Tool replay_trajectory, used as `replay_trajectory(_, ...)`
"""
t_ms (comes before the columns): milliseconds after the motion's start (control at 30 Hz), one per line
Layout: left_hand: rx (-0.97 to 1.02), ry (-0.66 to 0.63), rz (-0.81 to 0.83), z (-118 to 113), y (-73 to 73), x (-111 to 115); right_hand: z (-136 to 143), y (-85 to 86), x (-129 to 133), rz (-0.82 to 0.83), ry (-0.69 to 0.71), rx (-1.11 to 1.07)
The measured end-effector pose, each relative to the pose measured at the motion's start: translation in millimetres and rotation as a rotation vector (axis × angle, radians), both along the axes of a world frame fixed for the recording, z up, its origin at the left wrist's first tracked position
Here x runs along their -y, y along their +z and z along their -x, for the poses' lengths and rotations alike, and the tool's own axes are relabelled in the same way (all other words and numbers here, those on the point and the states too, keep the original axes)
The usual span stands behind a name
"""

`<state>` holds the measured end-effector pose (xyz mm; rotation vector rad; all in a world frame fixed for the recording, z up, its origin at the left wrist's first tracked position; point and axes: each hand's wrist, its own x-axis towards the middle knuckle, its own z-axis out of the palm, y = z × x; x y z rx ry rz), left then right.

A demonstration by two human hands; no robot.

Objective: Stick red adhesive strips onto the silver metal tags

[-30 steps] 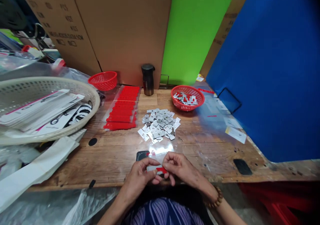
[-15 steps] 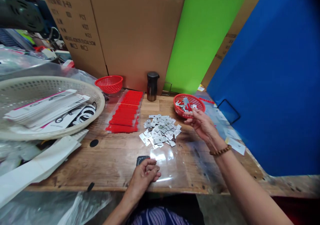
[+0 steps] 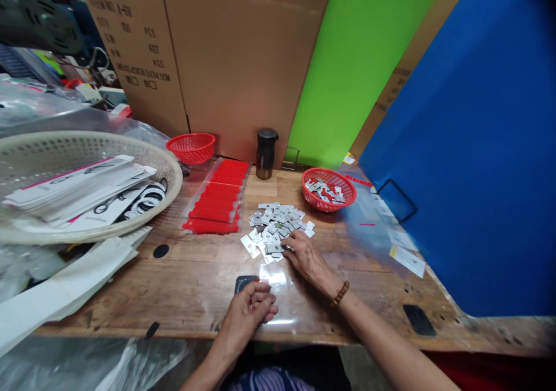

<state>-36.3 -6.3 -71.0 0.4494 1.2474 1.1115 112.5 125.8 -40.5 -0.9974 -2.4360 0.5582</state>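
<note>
Only readable print sits on big cardboard box (image 3: 143, 49) back left: "ITEM NO", something like "A-68", then "QTY", "PCS", "KGS", bottom line ending "CM". Cards in cream basket (image 3: 171, 174) carry print, too small to read.

I see a red basket (image 3: 329, 189) of parts beyond my right hand (image 3: 304, 256), a dark flask (image 3: 266, 153) further back, red strips (image 3: 217, 203) beyond my left hand (image 3: 248, 308), and a cream basket (image 3: 82, 185) far left.
</note>
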Motion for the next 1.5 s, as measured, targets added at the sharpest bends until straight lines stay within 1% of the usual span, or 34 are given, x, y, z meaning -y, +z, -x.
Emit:
replay_trajectory(100,-0.018,0.005,-0.003,-0.5,1.4,0.1,-0.5,7.1,1.4,-0.005,-0.011,0.026)
replay_trajectory(167,-0.031,0.009,-0.003,-1.0,7.6,0.5,-1.7,14.7,5.0,0.02,-0.036,0.035)
replay_trajectory(233,-0.033,0.018,-0.003,-1.9,17.1,0.9,-4.1,23.2,12.1,0.062,-0.025,0.022)
replay_trajectory(333,-0.03,0.059,-0.026,-3.7,31.2,1.6,-8.6,34.4,29.4,0.158,0.055,-0.015)
replay_trajectory(400,-0.038,0.082,-0.068,-4.2,37.1,2.5,-10.9,39.6,42.9,0.253,0.127,-0.027)
replay_trajectory(433,-0.056,0.079,-0.083,-4.1,38.9,3.3,-11.5,41.4,49.2,0.3,0.159,-0.029)
replay_trajectory(500,-0.122,0.027,-0.077,-2.5,41.1,5.8,-11.5,42.9,59.4,0.373,0.212,-0.034)
replay_trajectory(567,-0.194,-0.034,-0.032,0.8,42.1,9.1,-9.3,41.2,65.2,0.427,0.228,-0.058)
replay_trajectory(633,-0.232,-0.042,-0.001,5.9,42.1,12.0,-4.9,35.9,67.0,0.451,0.172,-0.113)
replay_trajectory(700,-0.242,0.016,-0.004,12.4,41.1,13.1,1.3,27.5,66.9,0.427,0.075,-0.16)
replay_trajectory(767,-0.236,0.096,-0.03,19.6,39.6,11.5,8.4,17.7,67.0,0.361,0.003,-0.177)
replay_trajectory(867,-0.197,0.213,-0.088,29.2,39.3,3.9,19.3,4.8,70.0,0.279,-0.018,-0.152)
replay_trajectory(933,-0.175,0.256,-0.128,33.3,40.6,-3.7,25.7,-0.5,72.9,0.249,-0.052,-0.123)
replay_trajectory(1067,-0.162,0.246,-0.159,34.6,40.4,-20.0,34.5,-2.4,73.3,0.239,-0.148,-0.066)
replay_trajectory(1200,-0.167,0.192,-0.17,31.0,31.7,-31.5,37.8,1.5,65.4,0.286,-0.168,-0.025)
replay_trajectory(1300,-0.187,0.173,-0.137,29.4,24.5,-35.8,38.4,3.7,63.5,0.31,-0.174,-0.003)
replay_trajectory(1400,-0.196,0.164,-0.122,30.1,21.2,-37.9,38.2,2.5,69.4,0.264,-0.184,-0.068)
replay_trajectory(1500,-0.222,0.144,-0.14,31.9,21.2,-39.7,38.1,-1.5,77.6,0.23,-0.193,-0.137)
